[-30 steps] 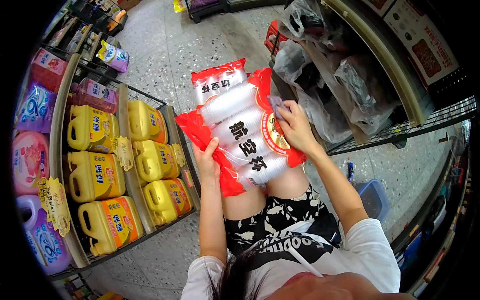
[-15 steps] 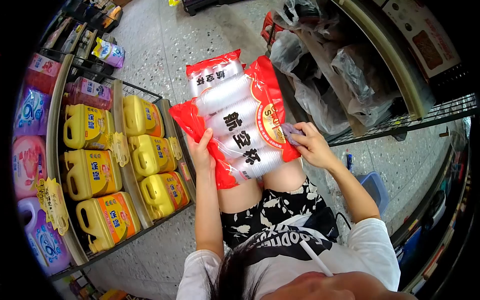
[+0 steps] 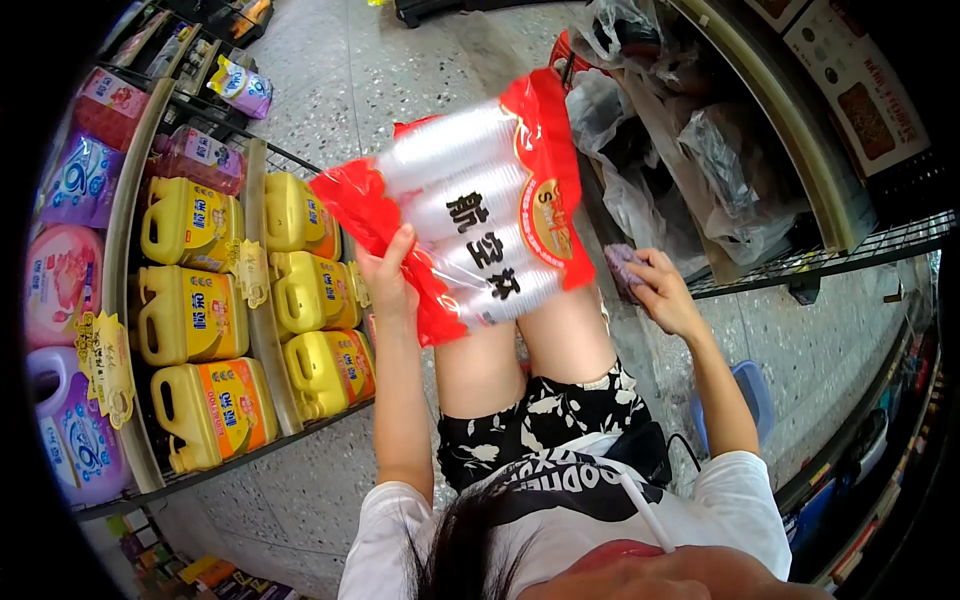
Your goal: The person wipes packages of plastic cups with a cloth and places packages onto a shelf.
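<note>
A red and clear pack of plastic cups (image 3: 470,210) with black lettering is raised at a tilt over my thighs. My left hand (image 3: 388,275) grips its lower left edge, thumb on top and the other fingers hidden beneath. To the right of the pack, apart from it, my right hand (image 3: 662,290) pinches a crumpled purple-grey cloth (image 3: 624,268). Behind the pack's upper edge, a bit of red wrapper from a second pack (image 3: 404,128) shows; the rest of it is hidden.
Yellow jugs (image 3: 205,313) and pink and purple bottles fill the shelf on the left. On the right, a rack (image 3: 815,262) holds items in clear plastic bags (image 3: 735,180). A blue basin (image 3: 752,400) sits on the floor at the right.
The held pack has moved up and left, now covering most of the second pack. My right hand and the cloth have come away from the pack's right edge.
</note>
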`<state>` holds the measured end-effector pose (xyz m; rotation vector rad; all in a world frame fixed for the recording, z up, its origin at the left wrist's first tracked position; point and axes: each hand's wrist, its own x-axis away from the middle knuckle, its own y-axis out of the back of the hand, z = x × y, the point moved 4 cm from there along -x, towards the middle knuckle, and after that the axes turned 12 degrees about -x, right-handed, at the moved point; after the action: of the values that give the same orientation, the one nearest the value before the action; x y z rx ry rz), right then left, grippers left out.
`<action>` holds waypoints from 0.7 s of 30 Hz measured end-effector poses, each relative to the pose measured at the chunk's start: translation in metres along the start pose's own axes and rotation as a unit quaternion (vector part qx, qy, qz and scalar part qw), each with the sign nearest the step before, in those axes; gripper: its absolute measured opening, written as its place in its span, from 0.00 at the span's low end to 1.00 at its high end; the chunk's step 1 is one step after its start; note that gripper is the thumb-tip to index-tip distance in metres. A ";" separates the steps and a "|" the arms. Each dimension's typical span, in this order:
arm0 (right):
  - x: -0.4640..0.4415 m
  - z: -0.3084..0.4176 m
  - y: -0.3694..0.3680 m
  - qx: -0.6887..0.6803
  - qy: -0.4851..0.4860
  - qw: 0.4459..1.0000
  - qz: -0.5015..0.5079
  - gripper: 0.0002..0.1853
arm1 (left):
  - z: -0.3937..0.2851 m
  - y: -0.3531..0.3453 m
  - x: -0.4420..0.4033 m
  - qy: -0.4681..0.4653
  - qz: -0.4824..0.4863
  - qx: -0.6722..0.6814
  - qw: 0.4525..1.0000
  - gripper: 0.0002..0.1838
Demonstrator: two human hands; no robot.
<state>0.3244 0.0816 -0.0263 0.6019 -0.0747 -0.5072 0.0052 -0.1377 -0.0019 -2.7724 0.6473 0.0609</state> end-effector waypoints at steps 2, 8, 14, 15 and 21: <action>-0.011 -0.002 0.005 -0.036 -0.013 0.998 -0.041 0.19 | -0.031 -0.005 -0.006 -0.073 0.017 -0.012 0.997 0.32; -0.043 0.007 0.024 -0.221 -0.012 0.965 -0.141 0.16 | -0.072 -0.026 0.009 -0.283 0.101 -0.190 0.935 0.30; -0.051 0.034 0.042 -0.313 -0.014 0.929 -0.196 0.14 | -0.058 -0.050 0.069 -0.491 0.213 -0.443 0.720 0.25; -0.051 0.037 0.043 -0.304 -0.011 0.932 -0.199 0.15 | -0.051 -0.049 0.079 -0.492 0.234 -0.458 0.702 0.24; -0.047 0.048 0.024 -0.273 0.046 0.949 -0.151 0.15 | -0.015 -0.043 0.129 -0.515 0.330 -0.518 0.598 0.20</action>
<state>0.2832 0.0956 0.0302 0.0897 0.2459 -0.7597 0.1397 -0.1601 0.0102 -2.2343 1.4416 2.6531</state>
